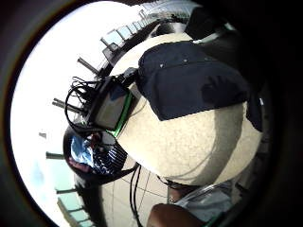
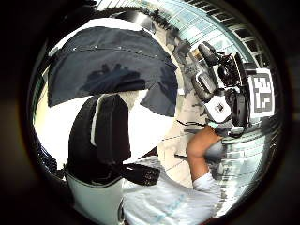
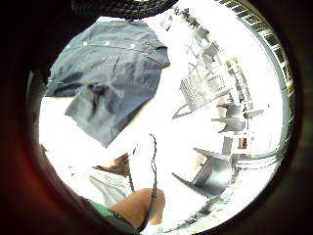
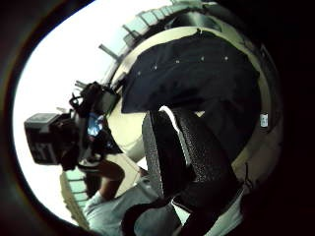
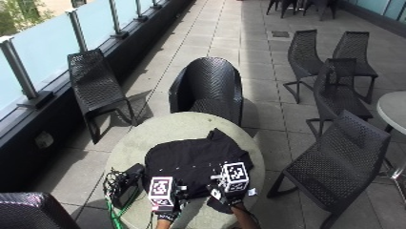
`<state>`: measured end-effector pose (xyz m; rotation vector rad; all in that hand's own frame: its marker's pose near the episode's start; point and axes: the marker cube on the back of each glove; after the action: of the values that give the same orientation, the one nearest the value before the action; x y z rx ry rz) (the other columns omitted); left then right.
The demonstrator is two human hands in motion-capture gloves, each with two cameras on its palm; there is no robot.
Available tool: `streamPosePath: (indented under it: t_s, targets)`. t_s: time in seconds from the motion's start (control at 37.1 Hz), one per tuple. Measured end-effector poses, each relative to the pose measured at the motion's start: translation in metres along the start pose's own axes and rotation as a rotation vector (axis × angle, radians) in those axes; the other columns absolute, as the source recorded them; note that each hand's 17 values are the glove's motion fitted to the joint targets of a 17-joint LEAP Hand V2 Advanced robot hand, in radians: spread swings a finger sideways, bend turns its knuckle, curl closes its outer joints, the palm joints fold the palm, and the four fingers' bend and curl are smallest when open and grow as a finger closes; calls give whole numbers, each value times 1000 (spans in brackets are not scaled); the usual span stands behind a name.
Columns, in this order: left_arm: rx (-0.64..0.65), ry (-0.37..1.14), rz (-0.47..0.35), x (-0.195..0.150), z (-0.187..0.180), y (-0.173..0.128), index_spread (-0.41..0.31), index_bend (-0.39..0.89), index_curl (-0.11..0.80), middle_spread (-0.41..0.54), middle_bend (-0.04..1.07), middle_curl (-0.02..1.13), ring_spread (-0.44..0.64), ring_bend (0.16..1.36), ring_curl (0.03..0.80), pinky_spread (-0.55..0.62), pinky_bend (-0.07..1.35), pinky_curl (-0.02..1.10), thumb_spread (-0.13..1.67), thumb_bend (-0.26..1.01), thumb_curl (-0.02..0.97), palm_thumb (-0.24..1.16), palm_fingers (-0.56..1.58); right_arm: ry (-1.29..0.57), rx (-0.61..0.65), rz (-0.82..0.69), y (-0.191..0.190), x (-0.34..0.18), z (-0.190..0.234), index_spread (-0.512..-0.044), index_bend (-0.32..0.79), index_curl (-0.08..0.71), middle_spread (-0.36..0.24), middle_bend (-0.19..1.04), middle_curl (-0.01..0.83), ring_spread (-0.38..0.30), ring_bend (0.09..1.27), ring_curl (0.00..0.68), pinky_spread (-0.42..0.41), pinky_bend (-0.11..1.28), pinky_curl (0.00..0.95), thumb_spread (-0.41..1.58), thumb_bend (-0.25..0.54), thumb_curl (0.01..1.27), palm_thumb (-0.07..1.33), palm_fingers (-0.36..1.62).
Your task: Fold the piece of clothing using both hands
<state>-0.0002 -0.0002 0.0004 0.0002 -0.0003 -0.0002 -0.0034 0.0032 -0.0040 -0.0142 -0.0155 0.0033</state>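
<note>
Shirt (image 5: 190, 164) lies dark and partly spread on the round table (image 5: 184, 126), its far edge short of the rim, pale top bare beyond. My left hand (image 5: 166, 200) and right hand (image 5: 228, 193) hover above its near edge; I cannot tell their fingers' state.

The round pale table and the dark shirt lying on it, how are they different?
The round pale stone-look table is light and rough; the dark button-up shirt is nearly black and smooth.

The table is bigger, its top showing all around the shirt; the shirt covers only the near part.

The table is a neat circle; the shirt is crumpled and uneven, one corner sticking out.

Both lie flat under the hands.
</note>
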Motion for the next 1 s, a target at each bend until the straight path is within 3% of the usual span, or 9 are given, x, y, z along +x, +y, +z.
streamPosePath:
  t_s: [0.16, 0.35, 0.51, 0.73, 0.86, 1.0]
  targets:
    - [9, -20, -7, -8, 20, -9, -75, 143, 102, 0, 202, 150, 126, 532, 192, 252, 344, 155, 784, 138, 80, 232, 507, 40, -32, 3, 8, 0, -5, -303, 207, 140, -35, 215, 110, 97, 217, 79, 197, 357, 143, 769, 166, 67, 277, 284]
    - [20, -27, -10, -9, 10, -9, -86, 134, 147, 3, 194, 209, 164, 559, 235, 323, 346, 207, 1029, 119, 124, 241, 455, 49, -37, -12, 11, 0, -7, -367, 184, 199, -43, 197, 162, 124, 211, 112, 242, 353, 189, 1023, 148, 99, 290, 267]
    - [38, -53, -16, -12, 0, -10, -89, 132, 175, 9, 195, 243, 187, 569, 250, 348, 343, 234, 1132, 96, 154, 245, 435, 70, -57, -20, 16, -1, -16, -389, 172, 231, -40, 190, 196, 138, 209, 134, 260, 352, 217, 1127, 115, 120, 284, 251]
    - [59, -95, -10, -16, -4, -5, -91, 129, 203, 14, 190, 275, 199, 584, 266, 365, 345, 265, 1178, 53, 189, 241, 415, 57, -25, -15, 27, 5, -21, -388, 148, 249, -37, 190, 232, 155, 213, 159, 270, 368, 251, 1093, 62, 165, 308, 215]
    - [29, -122, -23, -25, 16, -8, -91, 122, 214, 16, 193, 294, 204, 591, 274, 369, 349, 282, 1161, 19, 210, 238, 402, 49, -36, 9, 29, 18, -1, -385, 138, 251, -36, 194, 251, 166, 232, 176, 273, 376, 267, 1060, 44, 196, 356, 202]
    - [-32, -129, -25, -35, 45, -17, -25, 10, 169, 41, 193, 311, 209, 643, 294, 363, 436, 322, 1124, -11, 232, 245, 308, 36, -120, 29, 25, 30, 35, -376, 130, 251, -25, 198, 268, 173, 248, 192, 267, 378, 280, 1040, 15, 218, 378, 169]
